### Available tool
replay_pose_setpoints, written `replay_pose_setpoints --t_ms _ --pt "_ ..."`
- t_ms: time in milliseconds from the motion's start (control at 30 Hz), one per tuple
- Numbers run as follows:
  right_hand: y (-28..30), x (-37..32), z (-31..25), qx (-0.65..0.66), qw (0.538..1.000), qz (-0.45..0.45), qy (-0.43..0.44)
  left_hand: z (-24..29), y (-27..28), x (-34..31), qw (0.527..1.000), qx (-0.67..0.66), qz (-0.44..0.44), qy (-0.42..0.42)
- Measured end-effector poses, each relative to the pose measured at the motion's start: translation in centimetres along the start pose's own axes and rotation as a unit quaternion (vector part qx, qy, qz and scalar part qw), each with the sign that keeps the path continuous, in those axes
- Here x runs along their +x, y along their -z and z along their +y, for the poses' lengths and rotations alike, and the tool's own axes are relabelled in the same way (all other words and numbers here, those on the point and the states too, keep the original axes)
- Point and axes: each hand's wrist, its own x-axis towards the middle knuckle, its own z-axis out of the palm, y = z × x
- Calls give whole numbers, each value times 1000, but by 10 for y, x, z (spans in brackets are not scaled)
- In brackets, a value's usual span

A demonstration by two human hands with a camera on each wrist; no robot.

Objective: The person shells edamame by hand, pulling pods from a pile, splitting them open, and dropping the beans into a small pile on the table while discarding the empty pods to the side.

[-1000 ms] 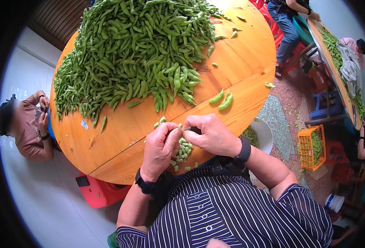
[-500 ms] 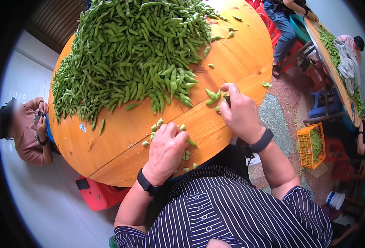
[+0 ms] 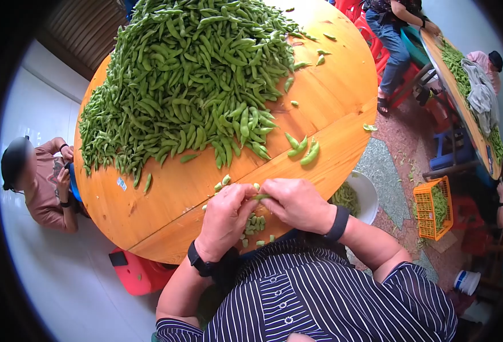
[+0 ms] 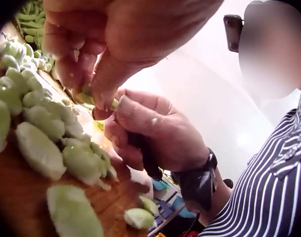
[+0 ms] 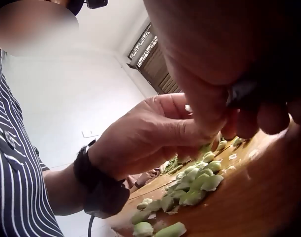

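A green bean pod (image 3: 260, 196) spans the gap between my two hands at the front edge of the round table. My left hand (image 3: 220, 215) pinches it between thumb and fingers. From the other side my right hand (image 3: 300, 205) pinches it too, the fingertips of both hands close together. In the left wrist view, something dark (image 4: 149, 160) shows under the curled fingers of my right hand (image 4: 162, 129); its kind is unclear. Shelled green beans (image 3: 255, 223) lie heaped on the wood below the hands, and look pale and plump in the left wrist view.
A large heap of bean pods (image 3: 189, 85) covers the table's far left. Several loose pods (image 3: 310, 153) lie ahead of the right hand. A pale basin (image 3: 366, 196) with green contents stands beyond the right edge. A red stool (image 3: 140, 273) is at the lower left; a person (image 3: 46, 182) sits left.
Half a second ago my right hand was out at the loose pods; it has come back beside the left hand, and a pod is now between them. The left hand has stayed near the beans.
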Motion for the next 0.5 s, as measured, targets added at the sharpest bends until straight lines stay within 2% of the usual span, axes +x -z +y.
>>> replay_pose_setpoints --t_ms 67,100,200,267,300,367,400,433,467,500 --pt "12 2 8 -74 996 54 -20 -6 5 6 999 34 -1 -12" --pt "24 3 10 -115 989 68 -59 -10 9 11 999 34 1 -13" --pt "51 3 38 -192 972 106 -86 -19 18 30 994 104 47 3" --pt "65 6 46 -251 943 125 -177 -19 20 42 990 137 11 -25" --pt "66 7 44 -253 943 125 -176 -16 14 48 989 141 13 -47" --pt "63 10 35 -224 938 213 -154 -13 1 58 983 174 -3 -61" --pt "58 10 31 -225 938 212 -154 -15 -4 62 975 208 -22 -74" --pt "51 9 26 -169 957 183 -146 -20 -9 65 972 217 -13 -90" --pt "46 9 22 -112 972 155 -138 -23 -11 66 972 216 -12 -90" --pt "40 8 19 -113 972 155 -137 -26 -11 67 969 237 -14 -74"
